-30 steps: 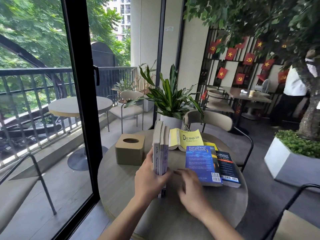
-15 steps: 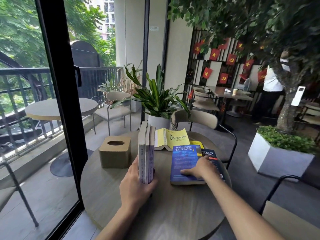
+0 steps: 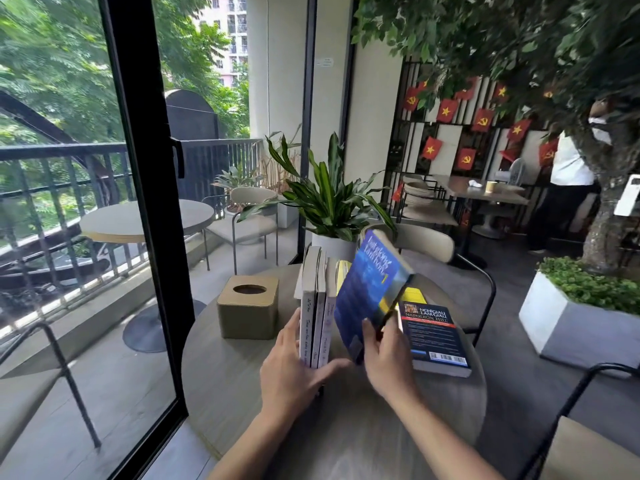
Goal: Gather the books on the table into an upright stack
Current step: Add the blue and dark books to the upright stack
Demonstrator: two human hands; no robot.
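Observation:
Three pale books (image 3: 317, 306) stand upright on the round grey table (image 3: 346, 427), spines toward me. My left hand (image 3: 294, 372) grips their near end and steadies them. My right hand (image 3: 388, 358) holds a blue book (image 3: 370, 289) by its lower edge, tilted and leaning toward the right side of the upright books. A dark book with a barcode (image 3: 433, 337) lies flat to the right, over a yellow book (image 3: 414, 294). Another yellow book (image 3: 343, 268) shows behind the upright ones, mostly hidden.
A tan tissue box (image 3: 247, 306) sits left of the books. A potted plant (image 3: 332, 209) and a beige chair (image 3: 429, 240) stand behind the table. A black door frame (image 3: 149, 202) is at the left, a white planter (image 3: 571, 317) at the right.
My right hand has lifted the blue book off the flat pile and tipped it up toward the upright books. My left hand stays on the upright books.

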